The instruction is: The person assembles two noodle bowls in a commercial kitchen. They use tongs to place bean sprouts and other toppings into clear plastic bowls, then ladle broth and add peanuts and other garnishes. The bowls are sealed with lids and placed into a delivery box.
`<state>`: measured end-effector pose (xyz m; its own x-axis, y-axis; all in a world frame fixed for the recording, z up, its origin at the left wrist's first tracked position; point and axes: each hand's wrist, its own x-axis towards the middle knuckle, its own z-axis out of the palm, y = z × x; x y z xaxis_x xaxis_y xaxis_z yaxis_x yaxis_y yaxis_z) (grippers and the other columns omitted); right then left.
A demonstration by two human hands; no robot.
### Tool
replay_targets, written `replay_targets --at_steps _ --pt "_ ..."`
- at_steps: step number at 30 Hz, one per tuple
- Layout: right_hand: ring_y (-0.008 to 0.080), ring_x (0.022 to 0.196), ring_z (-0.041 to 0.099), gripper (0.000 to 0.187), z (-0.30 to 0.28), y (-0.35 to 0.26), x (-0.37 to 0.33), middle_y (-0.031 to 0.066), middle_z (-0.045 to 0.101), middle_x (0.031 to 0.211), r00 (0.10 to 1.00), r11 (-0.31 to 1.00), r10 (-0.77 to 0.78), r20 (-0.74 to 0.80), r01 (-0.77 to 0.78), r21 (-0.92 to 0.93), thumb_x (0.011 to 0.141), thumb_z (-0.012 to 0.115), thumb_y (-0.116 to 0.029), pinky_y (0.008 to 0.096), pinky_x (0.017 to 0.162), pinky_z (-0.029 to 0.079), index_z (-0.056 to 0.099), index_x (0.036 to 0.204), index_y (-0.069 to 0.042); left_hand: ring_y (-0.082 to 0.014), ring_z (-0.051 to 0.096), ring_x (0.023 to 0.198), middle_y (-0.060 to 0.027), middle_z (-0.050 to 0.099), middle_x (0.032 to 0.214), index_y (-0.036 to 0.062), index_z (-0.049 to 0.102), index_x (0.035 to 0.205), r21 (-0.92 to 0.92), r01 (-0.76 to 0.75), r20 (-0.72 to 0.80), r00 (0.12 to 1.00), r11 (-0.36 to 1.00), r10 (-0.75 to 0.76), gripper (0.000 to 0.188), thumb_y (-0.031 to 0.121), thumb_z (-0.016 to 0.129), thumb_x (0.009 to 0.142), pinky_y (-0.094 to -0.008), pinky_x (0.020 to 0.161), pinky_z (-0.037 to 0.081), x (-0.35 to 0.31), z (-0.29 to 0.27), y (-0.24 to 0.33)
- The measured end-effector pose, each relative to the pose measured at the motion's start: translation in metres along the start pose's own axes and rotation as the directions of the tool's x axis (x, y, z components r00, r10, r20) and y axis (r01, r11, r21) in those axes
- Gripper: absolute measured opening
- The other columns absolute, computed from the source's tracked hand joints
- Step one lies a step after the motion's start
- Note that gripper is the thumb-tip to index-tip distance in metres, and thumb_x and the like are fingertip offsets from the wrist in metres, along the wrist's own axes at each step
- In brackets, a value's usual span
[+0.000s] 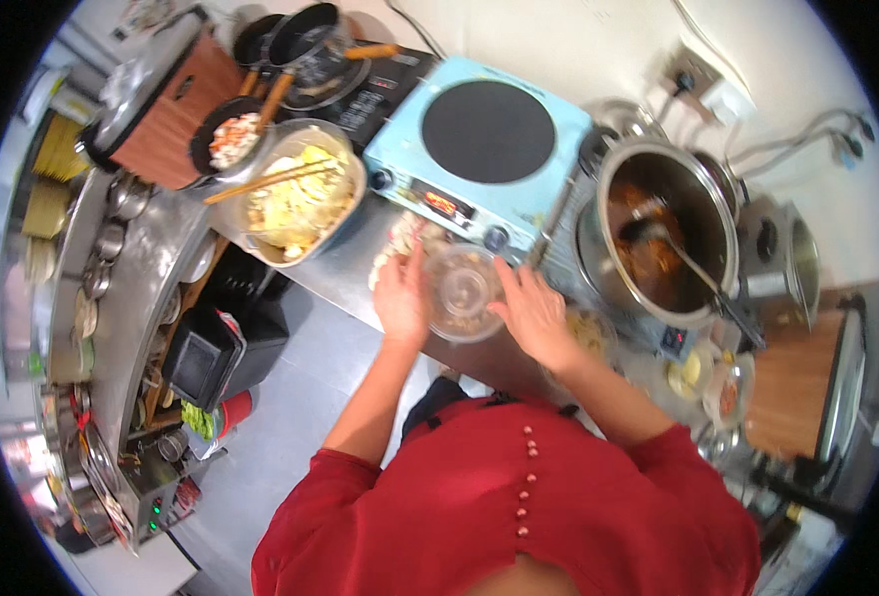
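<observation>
A round clear plastic tub (462, 290) with what looks like a see-through lid sits at the counter's front edge, between my two hands. Brownish contents show dimly through it. My left hand (400, 298) presses its left side, and my right hand (533, 310) grips the right side with the thumb on the rim. Just behind my left fingers lie whitish and reddish pieces (406, 236), too blurred to name. Beyond the tub stands a light-blue electric cooktop (487, 129) with a black round plate and a lit display.
To the left, a basin (358, 189) of yellowish-white food carries chopsticks (270, 182); behind it are small pans (305, 35) and a wood-patterned pot (186, 109). At right stands a deep steel pot (727, 214) of brown liquid with a ladle (693, 266). Small bowls (729, 389) stand nearer.
</observation>
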<state>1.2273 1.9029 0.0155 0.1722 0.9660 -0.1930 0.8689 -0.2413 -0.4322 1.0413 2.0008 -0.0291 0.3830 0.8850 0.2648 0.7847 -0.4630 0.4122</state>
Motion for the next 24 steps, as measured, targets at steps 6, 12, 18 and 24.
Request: replay_targets --at_steps 6,12,18,24 --pt "0.0364 0.137 0.038 0.06 0.017 -0.007 0.049 0.0198 0.039 0.148 0.821 0.865 -0.501 -0.273 0.476 -0.157 0.086 0.063 -0.016 0.047 0.114 0.029 0.044 0.14 0.001 -0.0481 0.014 0.145 -0.0321 0.025 0.152 -0.0067 0.041 0.14 0.056 -0.079 0.156 0.985 0.995 0.069 0.068 0.027 0.062 0.085 -0.0605 0.117 0.011 -0.034 0.002 0.036" --pt "0.0359 0.136 0.04 0.058 0.041 0.012 0.057 0.0206 0.044 0.144 0.832 0.864 -0.492 -0.254 0.503 -0.027 0.084 0.061 -0.009 0.0426 0.112 0.034 0.046 0.138 0.004 -0.0481 0.013 0.146 -0.0312 0.019 0.155 -0.0079 0.036 0.143 -0.049 -0.106 0.196 0.974 0.993 0.114 0.074 0.031 0.061 0.086 -0.0532 0.119 0.014 -0.033 0.014 0.019" --pt "0.0335 0.133 0.044 0.055 0.039 0.0 0.06 0.0184 0.045 0.144 0.84 0.892 -0.446 -0.309 0.446 -0.073 0.085 0.062 -0.009 0.0403 0.109 0.038 0.048 0.137 0.002 -0.0463 0.019 0.144 -0.0312 0.022 0.154 -0.0063 0.039 0.141 -0.122 -0.206 0.139 0.965 0.971 0.222 0.074 0.025 0.068 0.081 -0.0525 0.118 0.018 -0.024 0.011 0.008" --pt "0.0327 0.103 0.063 0.042 0.023 0.015 0.031 0.0166 0.063 0.113 0.977 0.968 0.031 -0.212 0.023 0.25 0.085 0.067 -0.017 0.0423 0.089 0.049 0.057 0.123 -0.003 -0.0353 0.038 0.138 -0.0155 0.045 0.146 0.0074 0.051 0.136 -0.666 0.085 0.097 0.995 0.741 -0.027 0.046 0.011 0.054 0.09 -0.0454 0.114 0.028 0.006 0.014 -0.051"
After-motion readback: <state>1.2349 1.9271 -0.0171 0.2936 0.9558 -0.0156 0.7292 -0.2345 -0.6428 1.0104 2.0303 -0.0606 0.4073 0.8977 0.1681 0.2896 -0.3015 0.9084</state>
